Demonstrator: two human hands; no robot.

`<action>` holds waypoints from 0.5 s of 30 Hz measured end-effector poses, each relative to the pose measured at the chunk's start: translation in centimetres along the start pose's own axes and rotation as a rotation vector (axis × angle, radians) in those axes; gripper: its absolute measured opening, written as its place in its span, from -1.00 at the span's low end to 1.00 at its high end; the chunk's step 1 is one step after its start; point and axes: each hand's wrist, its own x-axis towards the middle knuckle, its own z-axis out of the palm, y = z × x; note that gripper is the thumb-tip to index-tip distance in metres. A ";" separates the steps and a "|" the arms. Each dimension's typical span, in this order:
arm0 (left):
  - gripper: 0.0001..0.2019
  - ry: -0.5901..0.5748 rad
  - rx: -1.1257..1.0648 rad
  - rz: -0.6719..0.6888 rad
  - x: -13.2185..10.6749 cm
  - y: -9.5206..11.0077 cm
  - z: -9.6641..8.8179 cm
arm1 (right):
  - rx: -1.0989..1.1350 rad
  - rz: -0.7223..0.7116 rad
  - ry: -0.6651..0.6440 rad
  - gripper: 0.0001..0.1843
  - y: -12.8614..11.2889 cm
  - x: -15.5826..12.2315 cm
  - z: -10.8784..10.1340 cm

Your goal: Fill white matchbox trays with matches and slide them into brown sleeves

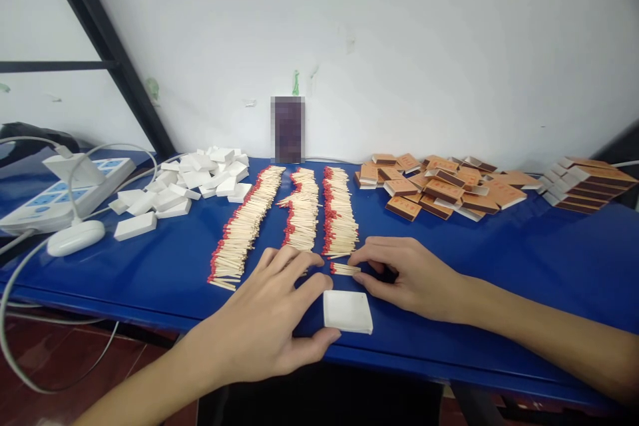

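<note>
A white matchbox tray, its open side up, lies near the table's front edge. My left hand is beside its left side, fingers spread, with the thumb and index finger close to the tray's left corners. Whether they touch it I cannot tell. Just behind the tray lies a small group of red-headed matches. The thumb and index finger of my right hand pinch their bare ends. Farther back run three long rows of matches: a left row, a middle row and a right row.
White matchbox trays are heaped at the back left, near a power strip with cables. Orange matchbox sleeves are piled at the back right. Stacked matchboxes stand farther right. A blurred dark panel is against the wall.
</note>
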 end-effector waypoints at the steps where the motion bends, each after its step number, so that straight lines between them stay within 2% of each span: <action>1: -0.74 0.001 -0.002 0.000 0.0 0.0 0.0 | -0.001 -0.003 -0.004 -0.84 0.0 0.0 0.0; 9: -0.73 0.009 -0.005 0.008 0.0 0.0 0.0 | 0.015 -0.039 -0.039 -0.84 -0.1 -0.1 -0.2; 15: -0.72 0.025 0.014 0.005 0.1 0.0 0.0 | 0.012 -0.005 0.035 -0.78 0.0 -0.2 -0.3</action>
